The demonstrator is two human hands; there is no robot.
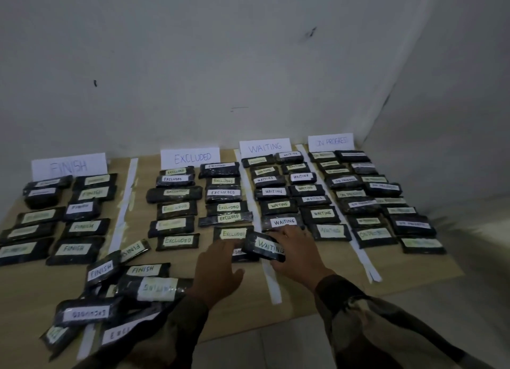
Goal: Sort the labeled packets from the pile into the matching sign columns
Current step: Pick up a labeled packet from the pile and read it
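My right hand (296, 254) grips a dark packet labelled WAITING (265, 246), held tilted just above the board near the foot of the WAITING column. My left hand (216, 272) rests on another dark packet (239, 254) whose label is mostly hidden, below the EXCLUDED column. Four paper signs stand at the back: FINISH (69, 165), EXCLUDED (190, 157), WAITING (265, 147) and ON PROGRESS (330, 141). Rows of labelled packets lie under each sign. The unsorted pile (118, 291) sits at the lower left, with FINISH, EXCLUDED and WAITING labels showing.
The packets lie on a brown cardboard sheet (317, 286) on the floor, split by white paper strips (271, 280). White walls close in behind and on the right. Pale floor tiles (276, 346) run along the front edge.
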